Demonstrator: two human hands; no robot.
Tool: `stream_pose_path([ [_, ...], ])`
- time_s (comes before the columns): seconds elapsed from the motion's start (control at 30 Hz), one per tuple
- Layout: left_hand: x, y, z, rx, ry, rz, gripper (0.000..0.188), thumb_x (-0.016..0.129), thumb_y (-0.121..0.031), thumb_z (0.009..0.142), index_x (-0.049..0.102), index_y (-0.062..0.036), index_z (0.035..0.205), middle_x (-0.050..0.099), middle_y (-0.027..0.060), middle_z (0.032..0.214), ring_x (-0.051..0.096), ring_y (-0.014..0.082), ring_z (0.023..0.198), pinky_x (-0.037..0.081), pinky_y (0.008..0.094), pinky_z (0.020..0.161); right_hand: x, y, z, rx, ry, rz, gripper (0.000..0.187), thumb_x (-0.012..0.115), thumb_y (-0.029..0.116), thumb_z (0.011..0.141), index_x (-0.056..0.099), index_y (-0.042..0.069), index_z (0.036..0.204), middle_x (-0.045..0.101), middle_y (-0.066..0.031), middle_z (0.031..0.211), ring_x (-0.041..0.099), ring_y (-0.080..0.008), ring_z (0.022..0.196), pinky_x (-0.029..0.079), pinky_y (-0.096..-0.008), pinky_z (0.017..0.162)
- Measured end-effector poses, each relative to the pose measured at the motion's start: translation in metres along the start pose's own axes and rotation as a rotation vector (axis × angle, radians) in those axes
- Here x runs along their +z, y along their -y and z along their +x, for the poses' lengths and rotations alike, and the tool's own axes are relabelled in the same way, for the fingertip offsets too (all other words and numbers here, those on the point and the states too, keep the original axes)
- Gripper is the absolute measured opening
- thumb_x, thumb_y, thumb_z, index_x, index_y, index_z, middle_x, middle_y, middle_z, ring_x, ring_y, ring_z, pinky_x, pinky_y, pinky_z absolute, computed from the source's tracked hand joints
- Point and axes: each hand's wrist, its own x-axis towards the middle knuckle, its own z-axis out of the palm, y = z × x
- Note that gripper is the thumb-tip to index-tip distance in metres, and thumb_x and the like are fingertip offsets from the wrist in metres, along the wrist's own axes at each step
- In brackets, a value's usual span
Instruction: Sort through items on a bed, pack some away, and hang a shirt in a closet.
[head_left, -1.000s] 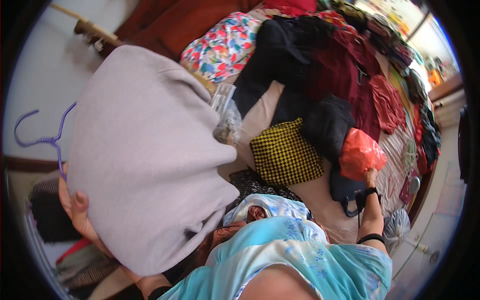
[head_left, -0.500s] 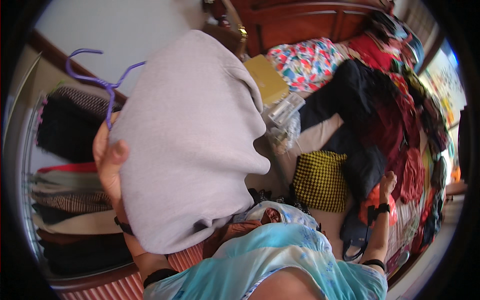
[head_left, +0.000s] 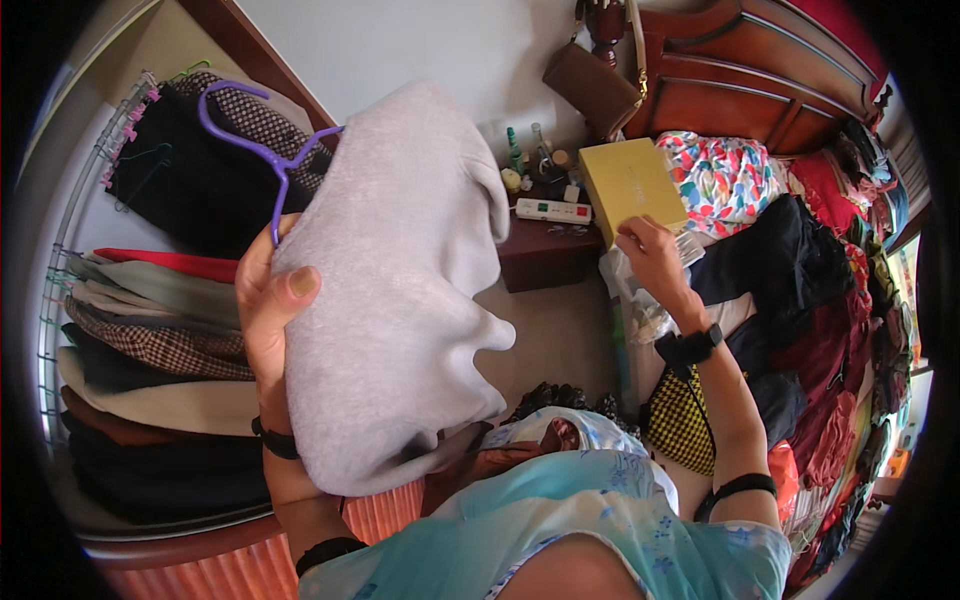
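Note:
My left hand [head_left: 272,312] is closed on a purple clothes hanger [head_left: 282,160] and the edge of a light grey garment [head_left: 390,290]. The garment hangs in loose folds, hiding most of the hanger; the hook and neck stick out at its upper left. My right hand [head_left: 655,258] is raised in front of the lower edge of a gold box [head_left: 632,185]. Its fingers are curled in. What they hold, if anything, is hidden, and I cannot tell whether they touch the box.
At left, a rack [head_left: 60,270] is full of hanging clothes. A white power strip [head_left: 553,211] and small bottles stand on a dark bedside cabinet [head_left: 550,262]. Garments are heaped over the bed, among them black trousers [head_left: 790,250]. A brown bag [head_left: 595,88] hangs by the headboard [head_left: 750,70].
My right hand has moved from the far right, over the bed, up and left to the gold box. My left hand still holds the grey garment and hanger. The view has turned left.

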Motion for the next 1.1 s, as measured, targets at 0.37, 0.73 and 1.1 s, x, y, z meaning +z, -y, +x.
stream_pose_path([
  [0.37, -0.071, -0.009, 0.010, 0.055, -0.172, 0.255, 0.049, 0.064, -0.026, 0.076, 0.055, 0.0056, 0.111, 0.061, 0.0121, 0.097, 0.057, 0.0172, 0.086, 0.045, 0.0275, 0.079, 0.137, 0.029, -0.014, -0.097, 0.368, 0.174, 0.013, 0.064, 0.012, 0.076, 0.059, 0.002, 0.081, 0.059, -0.0152, 0.079, 0.058, -0.0347, 0.075, 0.048, -0.0413, 0.067],
  [0.73, -0.058, 0.061, 0.005, -0.333, -0.240, 0.294, 0.048, 0.055, -0.029, 0.087, 0.050, -0.0007, 0.126, 0.055, 0.0101, 0.120, 0.050, 0.0202, 0.109, 0.037, 0.0325, 0.095, 0.080, -0.180, -0.164, 0.638, 0.790, -0.382, 0.029, 0.057, 0.022, 0.076, 0.064, 0.003, 0.096, 0.064, -0.0214, 0.100, 0.062, -0.0375, 0.095, 0.050, -0.0455, 0.082],
  [1.1, -0.044, 0.157, -0.013, -0.601, -0.178, 0.391, 0.031, 0.059, -0.025, 0.089, 0.057, -0.0006, 0.108, 0.059, 0.0078, 0.104, 0.054, 0.0165, 0.094, 0.043, 0.0302, 0.083, -0.039, -0.263, -0.336, 1.065, 0.656, -0.405, 0.021, 0.059, 0.015, 0.071, 0.065, -0.005, 0.068, 0.062, -0.0161, 0.056, 0.066, -0.0291, 0.059, 0.054, -0.0392, 0.061],
])
